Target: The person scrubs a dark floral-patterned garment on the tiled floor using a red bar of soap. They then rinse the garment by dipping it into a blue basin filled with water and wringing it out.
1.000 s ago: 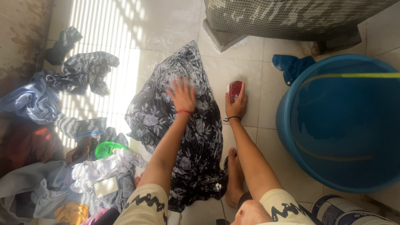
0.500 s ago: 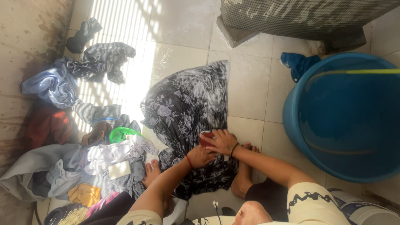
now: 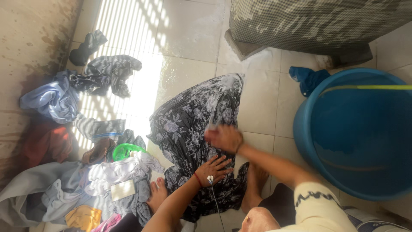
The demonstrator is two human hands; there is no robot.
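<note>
Left hand (image 3: 216,166) flat on the floral garment (image 3: 201,129), fingers (image 3: 224,160) spread apart, palm down, pressing the lower half of the cloth to the floor. Red band at that wrist; thin white cable (image 3: 213,193) hanging in front of it.

Right hand (image 3: 224,138) motion-blurred, on the garment just above the left one, at the cloth's right edge. Fingers curled, but whether clamped on something or just bunched: cannot tell (blur hides the palm side). Dark band at the wrist.

Garment black with grey-white flowers, wet, spread on the tiled floor (image 3: 189,38) at frame centre, narrow soapy end pointing up toward the checked grey block (image 3: 317,21), wide end down by a bare foot (image 3: 254,184).

Right side: big blue tub (image 3: 356,133), rim just beside the right forearm, yellow line across its top. Dark blue cloth (image 3: 307,77) wadded on the tiles, touching the tub's upper left rim.

Left side: laundry heap (image 3: 86,180) along the stained wall (image 3: 30,51), light blue, grey, white and orange pieces mixed, green plastic ring-shaped item (image 3: 124,150) half buried in it. Separate dark grey clothes (image 3: 109,73) further up in the striped sunlight, well apart from the garment.

Bottom right: edge of a white can (image 3: 377,221), partly cut off.
</note>
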